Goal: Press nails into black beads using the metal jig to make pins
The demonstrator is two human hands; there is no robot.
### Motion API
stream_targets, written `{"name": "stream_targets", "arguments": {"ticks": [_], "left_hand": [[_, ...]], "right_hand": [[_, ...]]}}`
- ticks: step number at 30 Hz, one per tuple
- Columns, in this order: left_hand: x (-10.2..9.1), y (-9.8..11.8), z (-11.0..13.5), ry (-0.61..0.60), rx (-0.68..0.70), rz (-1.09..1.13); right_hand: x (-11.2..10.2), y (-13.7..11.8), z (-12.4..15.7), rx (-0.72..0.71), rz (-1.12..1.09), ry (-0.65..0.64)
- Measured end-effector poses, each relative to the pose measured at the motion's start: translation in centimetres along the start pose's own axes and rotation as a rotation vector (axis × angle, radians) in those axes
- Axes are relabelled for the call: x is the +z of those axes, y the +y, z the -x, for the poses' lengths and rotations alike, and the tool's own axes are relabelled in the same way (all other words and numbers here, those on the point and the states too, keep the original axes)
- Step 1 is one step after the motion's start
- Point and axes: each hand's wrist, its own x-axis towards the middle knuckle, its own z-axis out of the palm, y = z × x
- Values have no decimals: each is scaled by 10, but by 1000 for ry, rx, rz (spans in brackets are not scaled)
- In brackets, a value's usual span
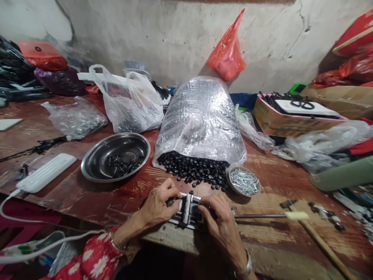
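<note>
A small metal jig (188, 212) sits at the near edge of the wooden table (122, 198). My left hand (159, 206) pinches at its left side, fingers closed on a small black piece I can barely see. My right hand (220, 217) rests curled on the jig's right side, fingertips pressed to it. A long lever with a pale handle (271, 216) sticks out to the right. Just beyond the jig, loose black beads (195, 169) spill from a big clear plastic bag (201, 116). A small round dish of silver pins (244, 181) stands to the right of the beads.
A steel bowl (115, 156) with a few dark bits lies at the left. A white power strip (46, 172) with cord is further left. Plastic bags (131, 101), a cardboard box (294, 116) with scissors, and a hammer (314, 233) crowd the table.
</note>
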Motion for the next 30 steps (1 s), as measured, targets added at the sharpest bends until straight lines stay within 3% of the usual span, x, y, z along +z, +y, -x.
{"name": "stream_targets", "arguments": {"ticks": [13,23,30], "left_hand": [[4,-5,4,37,53,23],[4,-2,8,62,35,41],[5,-9,12,111,98,67]], "right_hand": [[16,-7,1,-1,173,109],[14,-5,-4,42,114,75],[2,-14,-6,120,30,-41]]}}
